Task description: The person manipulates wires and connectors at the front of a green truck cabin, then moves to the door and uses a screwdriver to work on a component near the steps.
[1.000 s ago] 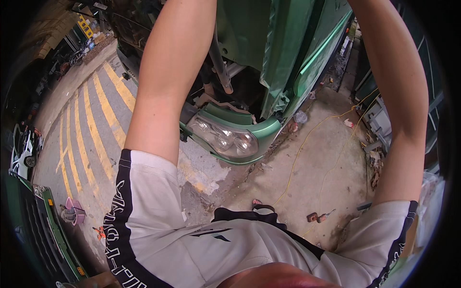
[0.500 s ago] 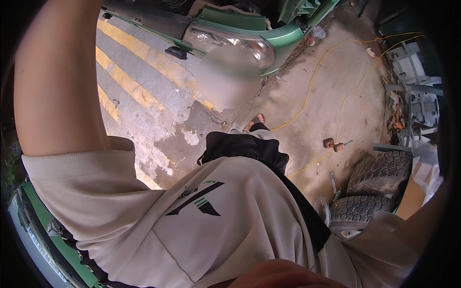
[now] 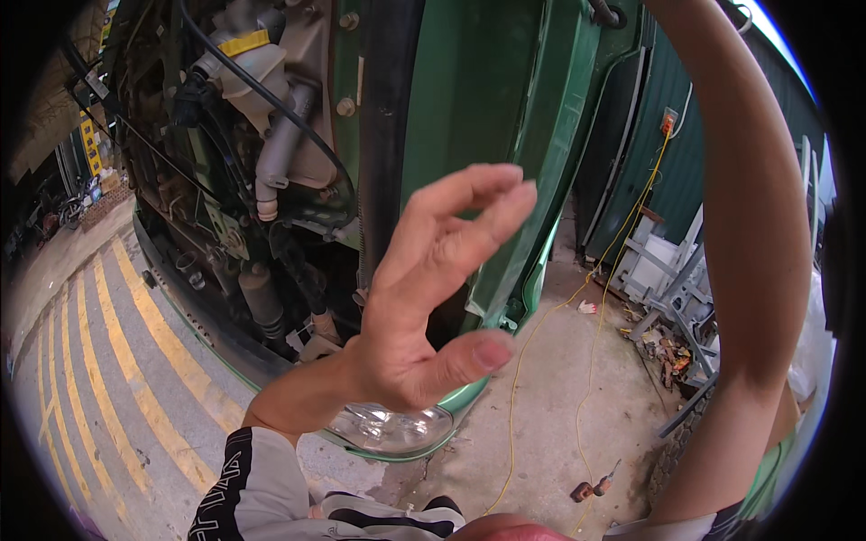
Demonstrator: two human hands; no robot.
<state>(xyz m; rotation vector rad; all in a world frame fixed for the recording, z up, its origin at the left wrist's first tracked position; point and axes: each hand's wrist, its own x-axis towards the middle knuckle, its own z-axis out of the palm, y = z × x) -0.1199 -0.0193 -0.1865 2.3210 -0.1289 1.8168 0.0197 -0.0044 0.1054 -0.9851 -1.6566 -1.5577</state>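
My left hand (image 3: 428, 288) is raised in the middle of the view, with fingers partly curled and thumb spread apart. Nothing is in it. Behind it stands the green body panel (image 3: 465, 117) of a vehicle, and I cannot tell whether the hand touches it. To the hand's left lies the exposed engine bay, with a whitish reservoir (image 3: 257, 77) under a yellow cap (image 3: 244, 42) and a black hose (image 3: 280, 104). Below the hand is the headlight (image 3: 388, 426). My right forearm (image 3: 753, 198) reaches up past the top edge, so the right hand is out of view.
On the concrete at lower right lies a cordless power tool (image 3: 585, 491). Yellow cords (image 3: 516, 397) run across the floor to an orange socket (image 3: 667, 122) on the green wall. Metal frames (image 3: 672, 270) and debris (image 3: 666, 350) stand right; yellow stripes (image 3: 135, 361) mark the ground at left.
My view has swung up from my shirt and the floor to the vehicle's engine bay. My left hand has come into view, and my right arm now stretches upward.
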